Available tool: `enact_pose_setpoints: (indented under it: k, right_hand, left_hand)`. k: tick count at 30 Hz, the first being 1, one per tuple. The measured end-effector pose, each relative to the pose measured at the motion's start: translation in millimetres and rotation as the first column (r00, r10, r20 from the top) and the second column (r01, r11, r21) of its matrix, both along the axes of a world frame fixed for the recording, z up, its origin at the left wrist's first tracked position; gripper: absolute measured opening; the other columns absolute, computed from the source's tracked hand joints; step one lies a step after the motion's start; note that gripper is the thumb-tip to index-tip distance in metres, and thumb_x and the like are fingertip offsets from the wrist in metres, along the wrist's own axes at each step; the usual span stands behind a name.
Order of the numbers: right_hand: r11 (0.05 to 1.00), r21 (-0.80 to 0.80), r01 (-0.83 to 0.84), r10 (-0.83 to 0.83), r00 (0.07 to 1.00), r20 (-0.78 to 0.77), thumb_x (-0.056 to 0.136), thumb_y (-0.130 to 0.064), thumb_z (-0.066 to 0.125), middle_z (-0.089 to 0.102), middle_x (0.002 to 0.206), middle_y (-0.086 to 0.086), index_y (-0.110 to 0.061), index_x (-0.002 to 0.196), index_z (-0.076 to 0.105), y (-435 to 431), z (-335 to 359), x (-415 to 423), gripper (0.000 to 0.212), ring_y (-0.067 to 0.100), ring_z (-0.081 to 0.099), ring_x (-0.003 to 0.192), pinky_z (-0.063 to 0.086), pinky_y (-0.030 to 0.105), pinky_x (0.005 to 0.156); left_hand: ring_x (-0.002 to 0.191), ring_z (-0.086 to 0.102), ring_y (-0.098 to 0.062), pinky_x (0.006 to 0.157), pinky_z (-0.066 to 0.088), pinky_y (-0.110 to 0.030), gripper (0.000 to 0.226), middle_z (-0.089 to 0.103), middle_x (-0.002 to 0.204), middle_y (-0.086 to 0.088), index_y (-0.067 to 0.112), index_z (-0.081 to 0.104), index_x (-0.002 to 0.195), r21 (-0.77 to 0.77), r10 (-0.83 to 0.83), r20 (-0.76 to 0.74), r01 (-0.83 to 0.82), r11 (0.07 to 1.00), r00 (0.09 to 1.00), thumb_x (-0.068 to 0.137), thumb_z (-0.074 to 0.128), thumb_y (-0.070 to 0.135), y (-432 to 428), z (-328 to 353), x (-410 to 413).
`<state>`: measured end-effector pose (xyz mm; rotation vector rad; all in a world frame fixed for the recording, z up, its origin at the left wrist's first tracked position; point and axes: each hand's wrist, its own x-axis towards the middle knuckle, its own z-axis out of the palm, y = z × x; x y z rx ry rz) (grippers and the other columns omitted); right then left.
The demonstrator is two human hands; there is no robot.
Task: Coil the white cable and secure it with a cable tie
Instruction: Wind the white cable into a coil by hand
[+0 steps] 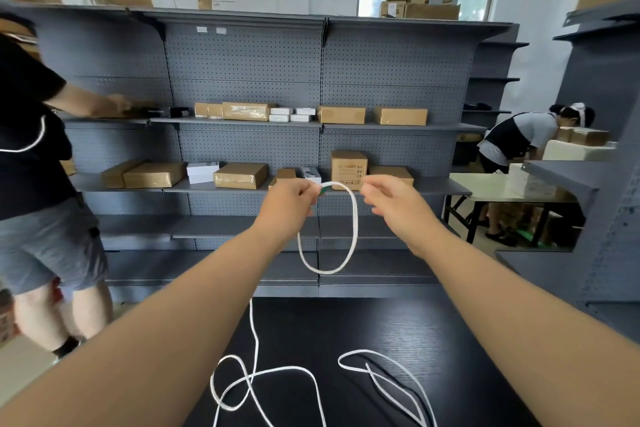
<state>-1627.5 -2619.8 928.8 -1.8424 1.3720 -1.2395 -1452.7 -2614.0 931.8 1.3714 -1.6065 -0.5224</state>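
Observation:
Both my arms reach forward at chest height. My left hand (291,199) pinches the white cable (354,229) near a small green part at its end. From there one loop hangs down between my hands and rises to my right hand (391,199), which pinches the strand at the loop's top. The remaining cable drops behind my left forearm and lies in loose curls (256,378) on the black table (450,340). A thin black strand (384,388), possibly the cable tie, lies among the curls at the right.
Grey pegboard shelving (249,62) with cardboard boxes (240,175) stands behind the table. A person in black shirt and shorts (38,184) stands at the left. Another person (519,142) bends over a white table (481,185) at the right.

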Motion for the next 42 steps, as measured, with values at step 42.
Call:
enact_pose_setpoints:
  k: [42]
  right_hand:
    - [0.932,-0.355,0.07,-0.227,0.877,-0.423,0.092,-0.022,0.054,0.071,0.082,0.011,-0.009,0.093,0.075,5,28,4,0.025,0.018,0.052,0.071,0.036,0.029,0.068]
  left_hand:
    - [0.065,0.058,-0.011,0.077,0.048,-0.028,0.006,0.064,0.076,0.001,0.012,0.06,0.094,0.018,-0.305,-0.209,0.315,0.949,0.929,0.093,0.054,0.014,-5,-17,6]
